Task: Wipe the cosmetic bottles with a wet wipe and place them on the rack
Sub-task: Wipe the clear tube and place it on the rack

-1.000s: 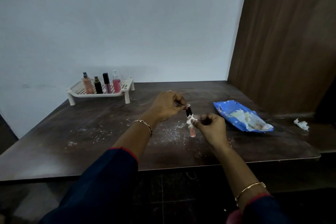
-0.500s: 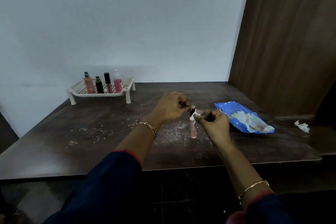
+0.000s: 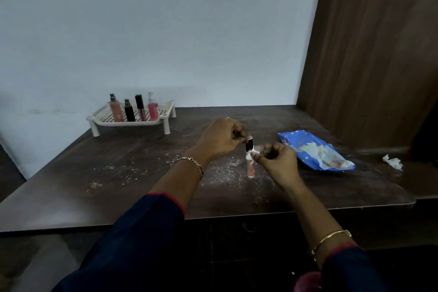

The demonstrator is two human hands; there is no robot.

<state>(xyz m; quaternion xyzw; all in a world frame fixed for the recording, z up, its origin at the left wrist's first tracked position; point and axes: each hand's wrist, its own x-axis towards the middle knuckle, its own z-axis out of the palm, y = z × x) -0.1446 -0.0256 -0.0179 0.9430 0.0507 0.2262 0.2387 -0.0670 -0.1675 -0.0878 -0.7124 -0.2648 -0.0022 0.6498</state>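
A slim pink tube with a black cap (image 3: 250, 168) hangs upright over the middle of the dark table (image 3: 118, 173). My left hand (image 3: 219, 137) pinches its cap from above. My right hand (image 3: 276, 161) presses a small white wet wipe (image 3: 251, 153) against the tube just below the cap. A white perforated rack (image 3: 163, 115) stands at the back left near the wall. On it are several bottles: a peach spray bottle (image 3: 116, 109), a black bottle (image 3: 129, 111), a dark-capped tube (image 3: 140, 108) and a pink spray bottle (image 3: 152, 106).
A blue wet-wipe pack (image 3: 315, 152), open with wipes showing, lies right of my hands. A crumpled used wipe (image 3: 393, 162) sits at the far right. White crumbs dust the table's middle. A wooden panel (image 3: 369, 54) rises at the right; the wall runs behind.
The tube has gone from tilted to upright in my left hand. My right hand with the wipe has shifted up along it toward the cap.
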